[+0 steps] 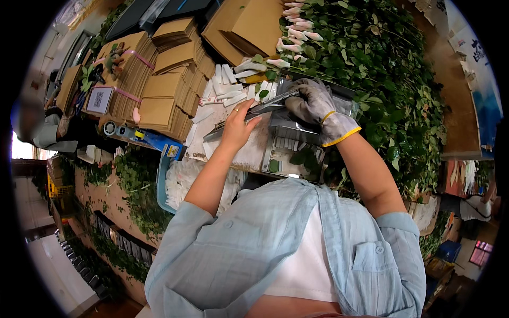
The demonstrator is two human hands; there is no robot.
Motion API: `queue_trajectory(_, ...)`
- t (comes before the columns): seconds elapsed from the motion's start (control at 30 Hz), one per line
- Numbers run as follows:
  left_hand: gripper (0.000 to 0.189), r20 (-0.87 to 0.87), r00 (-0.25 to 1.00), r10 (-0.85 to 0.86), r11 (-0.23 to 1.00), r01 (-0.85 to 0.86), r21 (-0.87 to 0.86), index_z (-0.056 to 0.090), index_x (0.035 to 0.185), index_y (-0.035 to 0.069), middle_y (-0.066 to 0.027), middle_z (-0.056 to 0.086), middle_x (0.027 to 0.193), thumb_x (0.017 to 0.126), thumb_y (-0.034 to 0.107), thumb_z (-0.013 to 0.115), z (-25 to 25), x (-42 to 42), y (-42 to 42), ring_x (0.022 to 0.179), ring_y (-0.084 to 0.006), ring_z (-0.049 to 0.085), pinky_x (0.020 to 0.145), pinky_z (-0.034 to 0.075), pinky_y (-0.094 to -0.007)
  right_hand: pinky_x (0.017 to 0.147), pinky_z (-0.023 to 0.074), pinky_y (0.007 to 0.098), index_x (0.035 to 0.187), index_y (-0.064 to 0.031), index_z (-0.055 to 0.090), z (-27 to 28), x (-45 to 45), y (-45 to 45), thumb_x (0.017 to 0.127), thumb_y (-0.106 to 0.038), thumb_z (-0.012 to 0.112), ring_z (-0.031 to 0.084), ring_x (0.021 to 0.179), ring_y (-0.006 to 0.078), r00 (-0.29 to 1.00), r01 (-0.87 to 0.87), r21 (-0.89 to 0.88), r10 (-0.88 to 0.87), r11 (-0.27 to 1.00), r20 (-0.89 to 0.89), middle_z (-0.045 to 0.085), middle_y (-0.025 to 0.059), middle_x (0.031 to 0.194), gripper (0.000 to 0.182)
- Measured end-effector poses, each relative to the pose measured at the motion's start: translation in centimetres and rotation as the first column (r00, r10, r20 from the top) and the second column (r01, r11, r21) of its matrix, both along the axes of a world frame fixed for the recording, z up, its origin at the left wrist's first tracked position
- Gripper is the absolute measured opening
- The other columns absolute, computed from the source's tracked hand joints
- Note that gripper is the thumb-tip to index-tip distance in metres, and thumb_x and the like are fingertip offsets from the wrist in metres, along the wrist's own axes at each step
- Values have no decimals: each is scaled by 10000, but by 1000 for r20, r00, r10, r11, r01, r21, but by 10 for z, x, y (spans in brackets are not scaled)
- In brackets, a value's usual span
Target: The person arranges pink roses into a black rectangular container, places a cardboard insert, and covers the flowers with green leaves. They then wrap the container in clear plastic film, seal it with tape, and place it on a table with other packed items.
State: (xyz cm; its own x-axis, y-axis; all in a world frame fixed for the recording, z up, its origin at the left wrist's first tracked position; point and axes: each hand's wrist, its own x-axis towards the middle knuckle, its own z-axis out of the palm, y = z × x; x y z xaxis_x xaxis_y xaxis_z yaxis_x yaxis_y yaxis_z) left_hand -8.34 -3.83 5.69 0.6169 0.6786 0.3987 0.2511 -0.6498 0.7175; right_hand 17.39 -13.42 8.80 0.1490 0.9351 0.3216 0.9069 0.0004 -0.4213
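Observation:
My left hand, bare with a ring, reaches over the worktable with its fingers apart beside some dark, glossy strips or sleeves; whether it touches them I cannot tell. My right hand wears a grey glove with a yellow cuff edge and pinches the far end of these strips above a grey metal tray. Clear plastic film lies in the tray. Small white tubes lie loose beyond my left hand. Nearer my body, a box holds more white pieces and green leaves.
Cardboard sheets stand in stacks at the left, with a blue tool beside them. A blue tub holds white material. Leafy rose stems, some buds wrapped in white sleeves, pile up at the right. A co-worker is at the far left.

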Motion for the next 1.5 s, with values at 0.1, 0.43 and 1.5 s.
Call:
queue_trajectory(0.1, 344, -7, 1000, 21, 999, -21, 24, 668, 1175, 61, -130, 661, 1190, 840, 104, 735, -6, 1, 0, 1095, -303, 632, 915, 509, -360, 986, 438, 418, 1136, -118, 694, 1, 2, -1, 733, -257, 600, 558, 1167, 357, 1000, -11, -57, 12, 998, 22, 637, 130, 1239, 437)
queue_trajectory(0.43, 160, 184, 976, 121, 986, -139, 91, 717, 1019, 20, -129, 716, 1028, 863, 47, 690, -11, 15, 4, 937, -252, 698, 799, 544, -336, 937, 458, 405, 1059, -98, 717, 1, -5, -1, 771, -248, 688, 589, 1107, 355, 1000, 21, 4, -21, 1000, -4, 667, 131, 1156, 325)
queue_trajectory(1.5, 187, -20, 984, -175, 984, 174, -48, 728, 998, 79, -120, 715, 962, 841, 10, 655, 27, 55, 25, 895, -306, 677, 787, 530, -358, 907, 467, 399, 1012, -101, 730, 3, -8, 0, 755, -296, 762, 619, 1036, 330, 998, 23, 58, -20, 998, -60, 689, 106, 1042, 323)
